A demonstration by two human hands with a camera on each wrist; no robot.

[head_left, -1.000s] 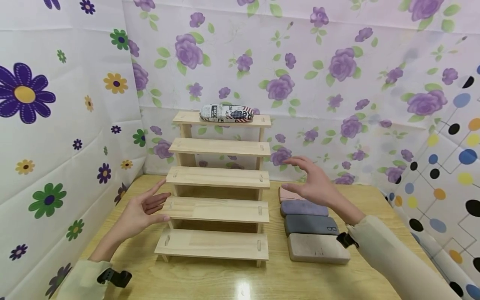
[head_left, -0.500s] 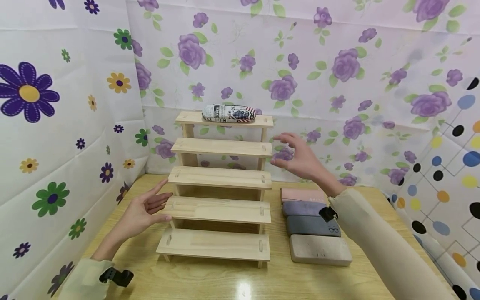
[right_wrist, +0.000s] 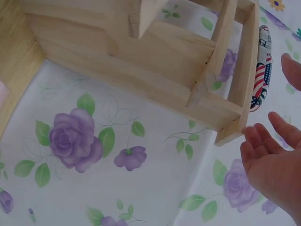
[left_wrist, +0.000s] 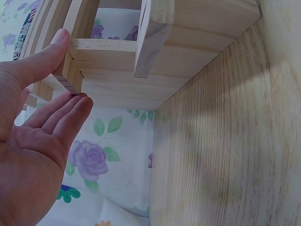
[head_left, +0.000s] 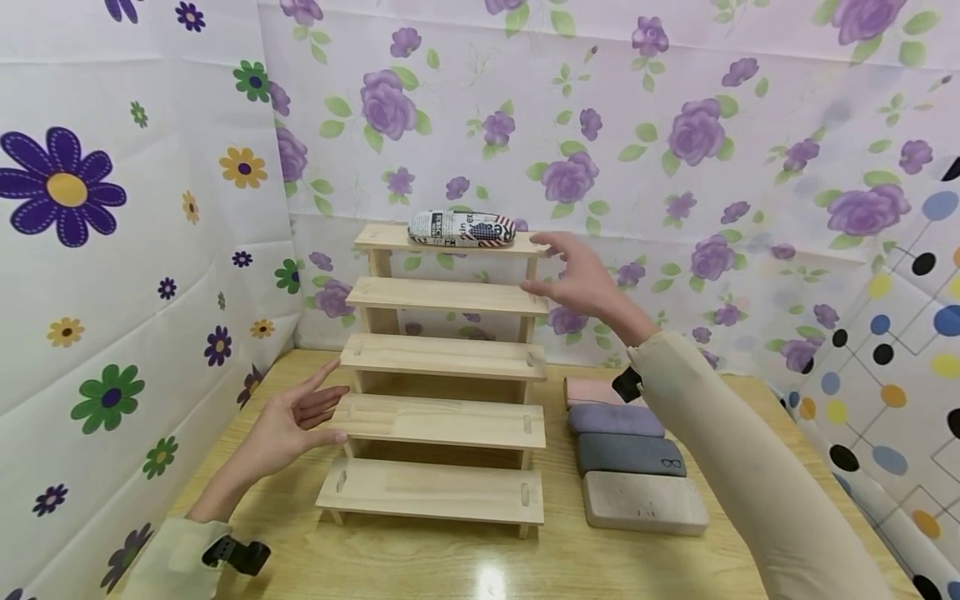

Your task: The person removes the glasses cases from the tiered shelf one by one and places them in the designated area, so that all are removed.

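Observation:
A stepped wooden rack with several shelves stands on the table. On its top shelf lies an elongated case with newspaper and flag print, also seen in the right wrist view as a printed case. My left hand is at the rack's left side. In the left wrist view that hand's thumb lies along one face of a shelf end, its extended fingertips right at the other. My right hand is raised at the top shelf's right end, holding nothing, thumb and fingers apart, fingertips close to the shelf's edge.
Right of the rack, a pink case, a purple case, a blue-grey case with a glasses print and a beige case lie in a row on the wooden table. Patterned cloth walls surround the table.
My right hand has moved up and left, from above the row of cases to the right end of the top shelf. The left hand stays by the rack.

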